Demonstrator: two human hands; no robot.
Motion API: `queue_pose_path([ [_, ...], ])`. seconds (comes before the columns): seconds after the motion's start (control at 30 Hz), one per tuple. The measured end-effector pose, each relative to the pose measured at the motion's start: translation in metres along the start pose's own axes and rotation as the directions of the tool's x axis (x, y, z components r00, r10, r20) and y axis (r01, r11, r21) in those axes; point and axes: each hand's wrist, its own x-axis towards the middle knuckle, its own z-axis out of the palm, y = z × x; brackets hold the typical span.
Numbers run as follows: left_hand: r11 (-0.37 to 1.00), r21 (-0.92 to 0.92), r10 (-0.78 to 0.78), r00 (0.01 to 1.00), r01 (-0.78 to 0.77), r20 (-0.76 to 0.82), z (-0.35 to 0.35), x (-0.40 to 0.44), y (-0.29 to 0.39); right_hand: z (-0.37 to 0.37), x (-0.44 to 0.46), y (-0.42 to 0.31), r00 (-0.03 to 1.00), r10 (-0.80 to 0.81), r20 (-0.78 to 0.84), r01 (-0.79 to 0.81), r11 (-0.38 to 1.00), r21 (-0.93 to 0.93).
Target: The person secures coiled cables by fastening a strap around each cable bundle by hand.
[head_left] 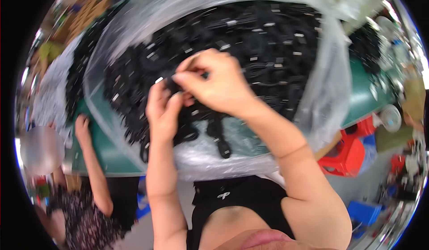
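Observation:
A large pile of coiled black cables point(268, 44) with small silvery ends lies in a clear plastic bag point(324, 89) on the green table point(111, 149). Above the near left part of the pile, my left hand point(163, 107) pinches a small black cable point(172, 85) between thumb and fingers. From the right, my right hand point(214, 78) closes thumb and forefinger on the same piece. Motion blur and the fingers hide most of it. One coil point(219, 136) hangs off the pile's near edge onto the plastic.
At left, a co-worker's hand point(82, 127) rests at the table's edge, beside another black heap point(85, 60). More black cables point(366, 44) lie at the right. A red plastic stool point(346, 154) stands below the table's right side.

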Motion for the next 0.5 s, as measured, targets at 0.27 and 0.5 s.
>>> queue_pose_path([
  [0.27,0.993,-0.122,0.008,0.995,0.004,0.099,-0.008,0.004,-0.013,-0.001,0.001,0.016,0.981,-0.025,0.193,0.05,0.991,-0.126],
  [0.5,0.895,-0.402,-0.098,0.965,0.192,0.243,-0.011,0.005,-0.007,0.001,0.005,0.02,0.995,-0.093,0.041,0.09,0.994,0.059],
])
